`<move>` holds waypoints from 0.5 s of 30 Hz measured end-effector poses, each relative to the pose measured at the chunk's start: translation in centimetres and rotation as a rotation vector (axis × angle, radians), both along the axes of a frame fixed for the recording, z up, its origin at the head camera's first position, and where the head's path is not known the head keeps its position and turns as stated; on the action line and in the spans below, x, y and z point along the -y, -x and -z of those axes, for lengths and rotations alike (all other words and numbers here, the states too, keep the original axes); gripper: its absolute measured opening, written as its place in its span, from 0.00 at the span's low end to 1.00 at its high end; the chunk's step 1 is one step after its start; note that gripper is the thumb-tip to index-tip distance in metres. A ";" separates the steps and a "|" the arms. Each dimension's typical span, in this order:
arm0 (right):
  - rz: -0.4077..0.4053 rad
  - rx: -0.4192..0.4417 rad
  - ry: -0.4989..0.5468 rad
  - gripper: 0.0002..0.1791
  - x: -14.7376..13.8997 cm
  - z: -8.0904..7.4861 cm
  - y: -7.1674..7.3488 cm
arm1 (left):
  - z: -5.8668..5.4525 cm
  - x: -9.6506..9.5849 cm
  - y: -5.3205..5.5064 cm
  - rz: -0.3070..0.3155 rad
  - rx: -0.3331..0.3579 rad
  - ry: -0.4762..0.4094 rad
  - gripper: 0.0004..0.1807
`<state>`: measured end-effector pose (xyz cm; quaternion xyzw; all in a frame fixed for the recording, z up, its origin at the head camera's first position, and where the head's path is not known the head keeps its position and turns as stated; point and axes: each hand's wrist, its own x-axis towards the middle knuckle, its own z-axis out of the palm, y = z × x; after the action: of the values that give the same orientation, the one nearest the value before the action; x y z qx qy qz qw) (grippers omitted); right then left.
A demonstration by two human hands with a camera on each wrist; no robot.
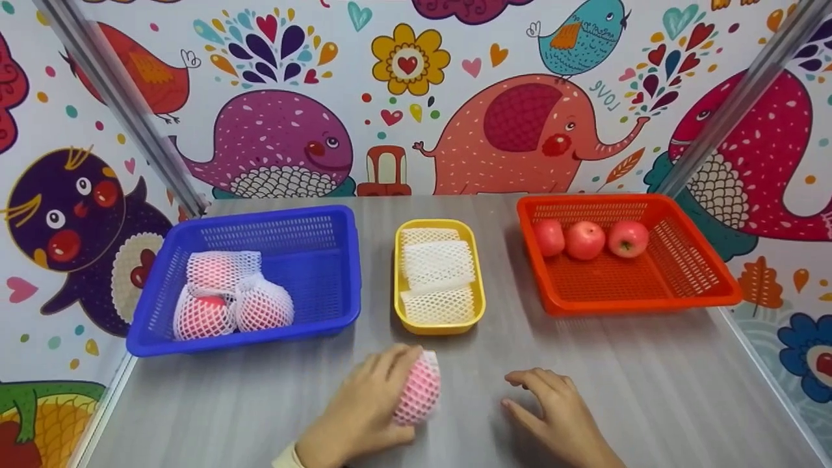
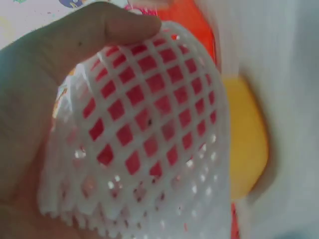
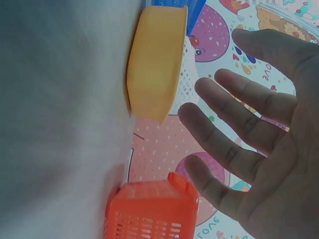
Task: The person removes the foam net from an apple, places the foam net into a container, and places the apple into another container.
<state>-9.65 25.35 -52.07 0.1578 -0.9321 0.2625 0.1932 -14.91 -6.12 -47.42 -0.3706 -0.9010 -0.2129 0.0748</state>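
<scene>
My left hand (image 1: 367, 403) grips an apple in a white foam net (image 1: 419, 390) over the front of the table. In the left wrist view the red skin of the netted apple (image 2: 154, 109) shows through the mesh, with the thumb across its top. My right hand (image 1: 556, 413) is apart from it on the right, holding nothing. Its fingers (image 3: 229, 119) are spread and slightly bent in the right wrist view. Nearest ahead of both hands stands a yellow basket (image 1: 440, 330) with several white foam nets (image 1: 439, 266) inside.
At the left a blue basket (image 1: 312, 260) holds 3 netted apples (image 1: 263, 305). An orange-red basket (image 1: 624, 286) at the right has 3 bare apples (image 1: 585, 240) along its back. Behind the grey table (image 1: 468, 383) rises a wall with cartoon animals and metal posts (image 1: 123, 97).
</scene>
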 end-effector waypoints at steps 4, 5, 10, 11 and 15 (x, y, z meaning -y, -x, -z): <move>-0.016 0.011 0.008 0.18 0.2 -0.1 0.2 | 0.5 -0.9 -0.5 0.036 0.029 0.028 0.55; -0.020 0.007 0.010 0.18 0.2 -0.1 0.3 | 0.6 -1.0 -0.6 0.038 0.030 0.029 0.55; -0.061 0.006 0.046 0.19 0.5 -0.2 0.7 | 0.8 -1.5 -0.7 0.080 0.019 0.035 0.56; -0.084 0.007 0.070 0.19 0.7 -0.3 0.8 | 0.9 -1.6 -0.7 0.095 0.017 0.031 0.57; -0.237 0.012 0.183 0.19 1.8 -0.2 1.2 | 1.4 -2.4 -0.9 0.165 0.010 0.012 0.58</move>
<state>-10.83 23.59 -51.90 0.2471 -0.8802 0.3681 0.1691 -14.02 -3.74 -48.87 -0.4431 -0.8689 -0.2149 0.0502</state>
